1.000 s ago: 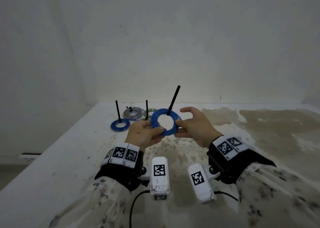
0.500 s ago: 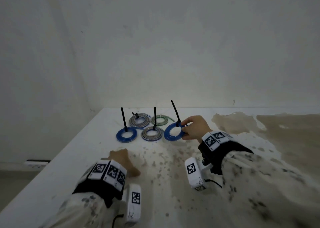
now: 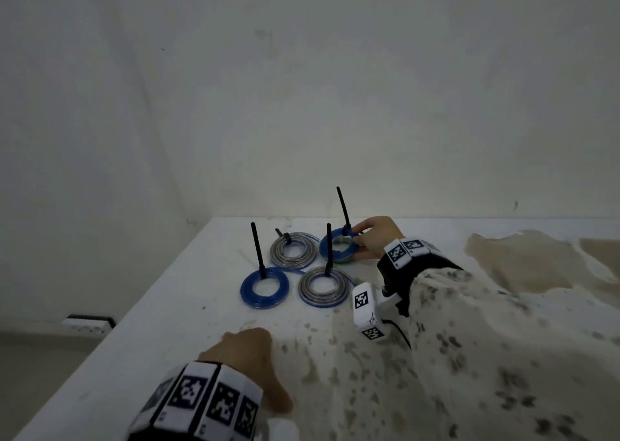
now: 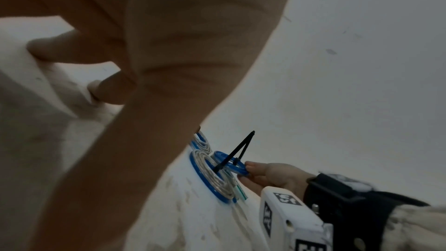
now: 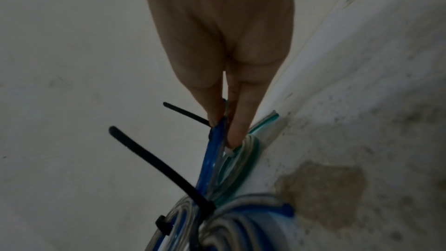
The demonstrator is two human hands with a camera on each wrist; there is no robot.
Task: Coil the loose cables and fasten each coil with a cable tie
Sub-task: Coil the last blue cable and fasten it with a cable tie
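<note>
A blue cable coil (image 3: 323,249) bound by a black cable tie (image 3: 343,209) lies tilted on a green coil (image 3: 345,261) at the back of the white table (image 3: 167,306). My right hand (image 3: 356,242) pinches the blue coil's right rim between thumb and fingers. The right wrist view shows the fingertips (image 5: 235,136) on the blue coil (image 5: 214,152), with the green coil (image 5: 251,159) just under it. My left hand (image 3: 241,340) rests on the table near me and holds nothing, its fingers (image 4: 106,91) bent against the surface.
Three other tied coils lie left of the held one: a blue coil (image 3: 265,288), a grey coil (image 3: 323,288) and another grey coil (image 3: 293,249), each with an upright black tie tail. A brown stain (image 3: 536,263) covers the table's right. The wall stands close behind.
Both hands held the blue coil in front of me. The left hand let go and dropped to the table; the right hand carried the coil back onto the green coil.
</note>
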